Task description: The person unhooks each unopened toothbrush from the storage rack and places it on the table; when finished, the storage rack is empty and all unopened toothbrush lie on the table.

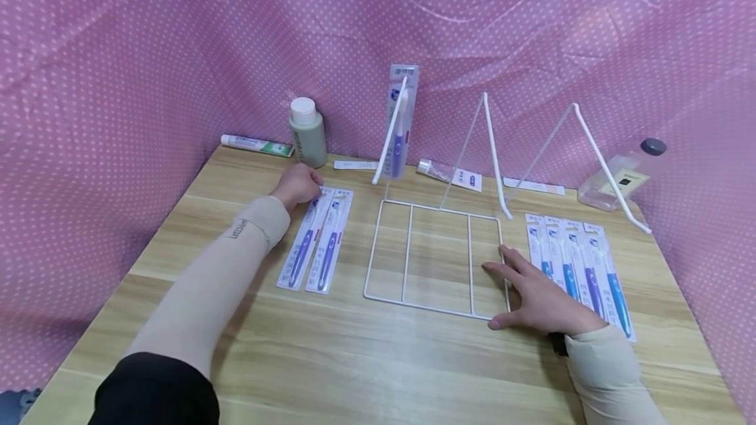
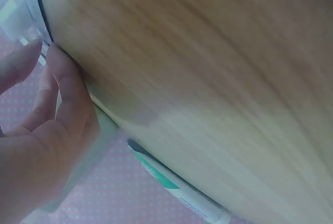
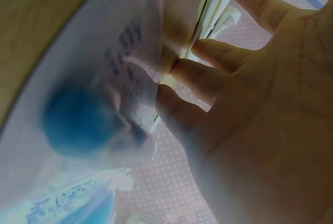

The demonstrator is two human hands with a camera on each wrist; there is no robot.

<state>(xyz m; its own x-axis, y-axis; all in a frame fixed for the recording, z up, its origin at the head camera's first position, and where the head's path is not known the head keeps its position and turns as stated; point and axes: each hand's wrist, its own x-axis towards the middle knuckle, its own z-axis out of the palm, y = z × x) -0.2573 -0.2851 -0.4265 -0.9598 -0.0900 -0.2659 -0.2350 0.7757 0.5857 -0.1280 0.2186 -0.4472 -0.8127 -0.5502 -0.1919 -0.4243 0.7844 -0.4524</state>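
Two packaged toothbrushes with purple handles lie side by side left of a white wire rack (image 1: 407, 254). My left hand (image 1: 298, 183) is at the far end of the left packaged toothbrush (image 1: 304, 241), pinching its edge between thumb and forefinger in the left wrist view. The other packaged toothbrush (image 1: 329, 241) lies just right of it. My right hand (image 1: 540, 300), fingers spread, rests by the rack's right side wire. Beneath and beside that hand lie several packaged toothbrushes (image 1: 617, 297), blue and purple. One more packaged toothbrush (image 1: 398, 149) stands upright at the rack's left prong.
Along the back edge are a toothpaste tube (image 1: 256, 145), a green bottle (image 1: 310, 140) with a white cap, a clear tube (image 1: 451, 174) and a clear bottle (image 1: 596, 187) with a black cap. Pink dotted cloth surrounds the wooden table (image 1: 354, 359). The rack's prongs rise toward the back.
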